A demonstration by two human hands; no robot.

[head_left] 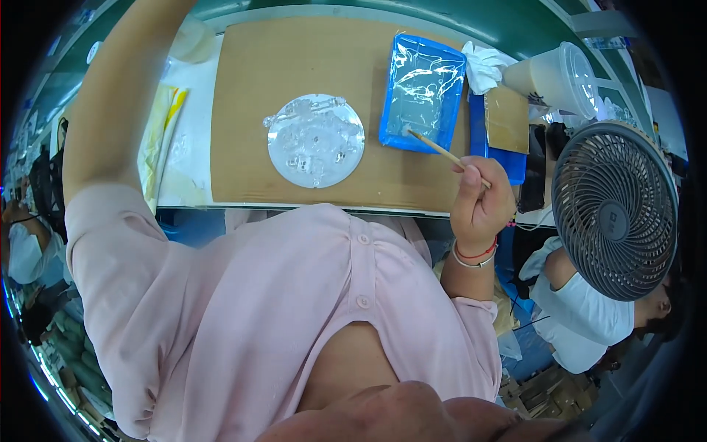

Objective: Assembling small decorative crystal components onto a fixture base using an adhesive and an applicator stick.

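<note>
My right hand [482, 202] is closed in a pinch around a thin wooden stick [439, 149]. The stick's far tip lies over the near part of a shallow blue tray [386, 103] that is covered or lined with shiny clear plastic. I cannot tell whether the tip touches it. To the left of the tray, a round pale disc [277, 159] carries several small clear pieces [315, 140]. My left arm [110, 110] reaches up past the top left edge of the head view, and its hand is out of sight.
A brown cardboard sheet [243, 81] covers the table. On the right are a crumpled white tissue [483, 68], a clear plastic cup [549, 77], a blue box [519, 163] and a dark fan [615, 214]. Yellow-and-white packaging [163, 140] lies left. Another person [582, 309] is at the right.
</note>
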